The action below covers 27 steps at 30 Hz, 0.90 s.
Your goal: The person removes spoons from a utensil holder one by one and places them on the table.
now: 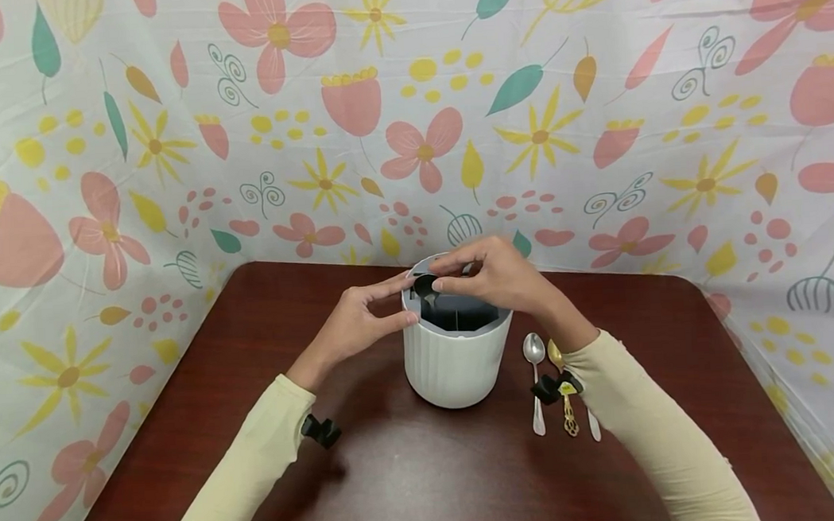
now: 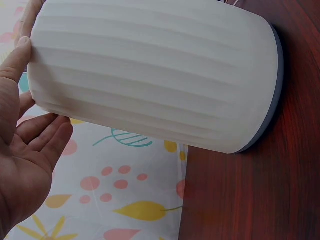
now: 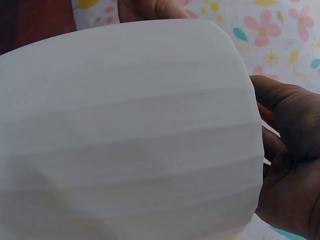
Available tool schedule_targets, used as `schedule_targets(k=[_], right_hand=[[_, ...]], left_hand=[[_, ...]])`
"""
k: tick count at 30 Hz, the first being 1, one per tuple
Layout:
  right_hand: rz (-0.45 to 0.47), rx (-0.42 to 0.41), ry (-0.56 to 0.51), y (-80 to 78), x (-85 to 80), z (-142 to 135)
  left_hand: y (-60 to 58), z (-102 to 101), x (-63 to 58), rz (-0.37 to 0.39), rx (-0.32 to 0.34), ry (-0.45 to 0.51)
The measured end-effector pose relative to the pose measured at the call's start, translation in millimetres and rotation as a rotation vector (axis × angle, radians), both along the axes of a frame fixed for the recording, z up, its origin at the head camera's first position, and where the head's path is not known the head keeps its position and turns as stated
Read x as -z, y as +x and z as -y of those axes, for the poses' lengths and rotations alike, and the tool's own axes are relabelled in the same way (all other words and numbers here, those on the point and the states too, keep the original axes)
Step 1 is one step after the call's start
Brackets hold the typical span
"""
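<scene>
A white ribbed container (image 1: pixel 452 366) with a grey divided inside stands upright on the table. At its left rim, my left hand (image 1: pixel 356 320) rests with thumb and fingers extended against the edge. Over the opening, my right hand (image 1: pixel 493 276) pinches a dark, shiny rounded piece that looks like a spoon's bowl (image 1: pixel 426 285); the rest of it is hidden in the container. From both wrist views the container's wall (image 2: pixel 155 75) (image 3: pixel 130 130) hides most of the fingertips' work. The left thumb (image 2: pixel 22 52) touches the wall near the rim.
Right of the container lie a silver spoon (image 1: pixel 533 350) and a gold spoon (image 1: pixel 570 422) with an ornate handle. Beside them a silver handle (image 1: pixel 594 426) shows, its other end under the right sleeve. A flowered cloth (image 1: pixel 425 156) hangs behind the dark wooden table (image 1: pixel 402 484).
</scene>
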State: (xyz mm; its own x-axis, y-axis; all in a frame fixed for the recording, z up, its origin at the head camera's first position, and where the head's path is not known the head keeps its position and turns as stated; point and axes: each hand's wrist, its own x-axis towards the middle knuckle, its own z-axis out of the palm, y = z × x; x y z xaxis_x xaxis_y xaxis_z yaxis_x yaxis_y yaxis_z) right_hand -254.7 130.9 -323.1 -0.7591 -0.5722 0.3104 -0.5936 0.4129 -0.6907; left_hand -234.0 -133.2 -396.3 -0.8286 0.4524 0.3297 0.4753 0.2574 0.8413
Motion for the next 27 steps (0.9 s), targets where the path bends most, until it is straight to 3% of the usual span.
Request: schedule_targets(k=[8,27], right_hand=[[-0.017,0.009,0.009,0.0,3.6,3.1],[-0.078,0.092,-0.039,4.8,9.6,3.6]], left_hand=[[0.7,-0.3,0.6,0.024,-0.004,0.009],[-1.2,-0.6,1.9,-0.010,-0.003,0.005]])
